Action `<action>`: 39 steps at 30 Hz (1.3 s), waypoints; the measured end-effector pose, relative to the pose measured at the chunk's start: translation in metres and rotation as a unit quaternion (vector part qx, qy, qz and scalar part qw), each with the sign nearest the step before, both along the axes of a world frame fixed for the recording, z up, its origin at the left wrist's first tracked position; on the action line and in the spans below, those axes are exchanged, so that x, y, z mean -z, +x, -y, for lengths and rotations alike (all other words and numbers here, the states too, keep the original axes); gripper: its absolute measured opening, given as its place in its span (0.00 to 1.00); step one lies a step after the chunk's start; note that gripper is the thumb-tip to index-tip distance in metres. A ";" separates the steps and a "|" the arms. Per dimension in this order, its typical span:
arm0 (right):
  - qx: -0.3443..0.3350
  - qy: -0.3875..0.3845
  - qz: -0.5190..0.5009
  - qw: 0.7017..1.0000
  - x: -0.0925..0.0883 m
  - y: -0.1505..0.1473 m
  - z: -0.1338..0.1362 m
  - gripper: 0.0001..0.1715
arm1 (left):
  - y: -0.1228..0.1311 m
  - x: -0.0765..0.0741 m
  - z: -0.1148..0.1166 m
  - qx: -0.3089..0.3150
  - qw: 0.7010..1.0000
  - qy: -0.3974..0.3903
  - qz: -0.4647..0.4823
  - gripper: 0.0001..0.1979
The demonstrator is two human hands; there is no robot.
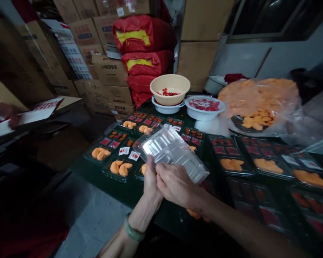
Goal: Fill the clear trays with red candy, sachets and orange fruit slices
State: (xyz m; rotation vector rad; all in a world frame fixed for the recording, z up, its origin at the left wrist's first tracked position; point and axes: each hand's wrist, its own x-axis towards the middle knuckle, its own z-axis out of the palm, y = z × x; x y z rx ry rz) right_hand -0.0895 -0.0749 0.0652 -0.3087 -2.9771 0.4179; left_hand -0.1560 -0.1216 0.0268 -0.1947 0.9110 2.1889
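Above the near part of the table, a stack of clear compartmented plastic trays (174, 150) is held tilted in both hands. My left hand (151, 179), below a green bangle, is closed at the near left corner of the stack, its thumb pointing up. Pressed against it, my right hand (176, 184) has its fingers curled round the near edge. Under and around the stack lie filled trays (120, 166) with orange curled pieces, red packets and small brown-orange pieces. White printed packets (134, 155) lie on some of them.
A cream basin (170, 80) with red bits sits on a white basin (168, 108). Beside it is a white basin (204, 107) of red packets. A big plastic bag (258, 96) of orange pieces stands back right. Another person's hand (5, 114) holds cardboard at left.
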 end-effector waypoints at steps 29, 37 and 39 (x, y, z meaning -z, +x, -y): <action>-0.003 -0.248 -0.024 0.968 0.009 -0.014 -0.023 0.09 | 0.000 0.011 0.007 -0.021 0.999 0.039 -0.030 0.19; 0.093 0.026 -0.022 0.995 0.007 -0.014 -0.006 0.06 | 0.000 0.018 0.005 -0.015 0.993 0.044 -0.104 0.18; 0.094 0.004 -0.033 0.995 0.001 -0.013 -0.009 0.04 | 0.000 0.019 0.004 -0.015 0.994 0.040 -0.100 0.18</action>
